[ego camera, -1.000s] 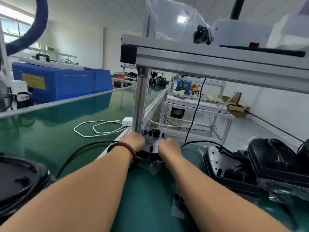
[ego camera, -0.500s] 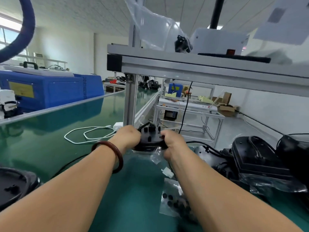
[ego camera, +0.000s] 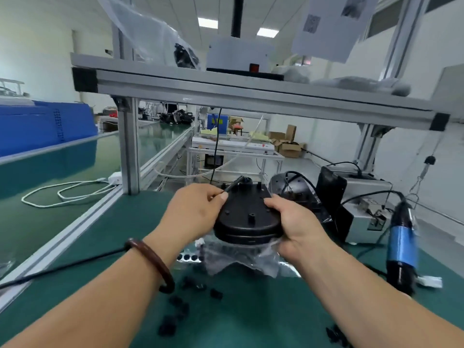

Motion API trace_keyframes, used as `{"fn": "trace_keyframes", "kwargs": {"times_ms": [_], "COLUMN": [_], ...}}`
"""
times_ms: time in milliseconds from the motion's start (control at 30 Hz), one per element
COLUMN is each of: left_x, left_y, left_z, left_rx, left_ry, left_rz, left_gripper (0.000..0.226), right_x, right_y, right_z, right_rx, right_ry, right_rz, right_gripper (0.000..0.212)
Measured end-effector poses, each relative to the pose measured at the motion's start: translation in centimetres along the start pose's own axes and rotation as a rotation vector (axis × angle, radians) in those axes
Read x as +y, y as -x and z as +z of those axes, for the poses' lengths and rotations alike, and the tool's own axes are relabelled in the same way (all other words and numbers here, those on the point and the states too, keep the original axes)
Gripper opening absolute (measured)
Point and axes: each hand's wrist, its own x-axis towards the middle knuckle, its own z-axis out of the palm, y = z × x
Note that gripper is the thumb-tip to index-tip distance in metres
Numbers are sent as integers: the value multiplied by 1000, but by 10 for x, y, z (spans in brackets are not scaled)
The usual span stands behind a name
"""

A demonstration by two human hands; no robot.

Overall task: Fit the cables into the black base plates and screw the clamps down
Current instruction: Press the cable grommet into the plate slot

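**Lead:** Your left hand (ego camera: 194, 209) pinches the black cable (ego camera: 232, 187) between thumb and fingertips, at the upper left edge of the base plate (ego camera: 247, 217). The plate sits at frame centre, and your right hand (ego camera: 293, 222) grips its right rim with the thumb on top.

**Checker:** Here's the risk as I judge it. A loose plastic bag (ego camera: 238, 259) lies under the plate, so it may skid on the table (ego camera: 251, 327) when you press the cable in. If the cable isn't fully seated, a clamp screwed over it could nip the sheath.

**Lead:** Mind the small black pieces (ego camera: 175, 305) scattered at lower centre, too. Your forearms could sweep them off the edge.

**Checker:** Some of this you can't confirm from here. The cable's end and its slot lie behind the plate's far edge. I cannot tell whether the plate rests on the bag or is lifted clear. I can't say whether those pieces are the clamps. The tip of the screwdriver (ego camera: 401, 237), at the right of the frame, is hard to make out.
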Motion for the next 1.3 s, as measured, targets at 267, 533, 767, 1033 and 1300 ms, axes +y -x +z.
{"fn": "trace_keyframes", "kwargs": {"times_ms": [267, 533, 767, 1033, 1300], "left_x": [8, 3, 17, 62, 99], "left_y": [31, 34, 31, 10, -15], "left_z": [14, 3, -4, -15, -6], "left_rx": [2, -26, -88, -197, -208], "left_ry": [-164, -240, -519, -786, -859], "left_rz": [187, 241, 334, 455, 524], "left_gripper": [29, 11, 22, 22, 4], "right_x": [30, 47, 43, 17, 15], "right_y": [53, 67, 69, 32, -2], "right_z": [-61, -80, -79, -46, -53], "right_rx": [-91, -72, 15, -145, -222], "right_ry": [-47, 130, 408, 1098, 1083], "right_rz": [15, 79, 50, -567, -561], "right_gripper": [30, 27, 29, 9, 41]}}
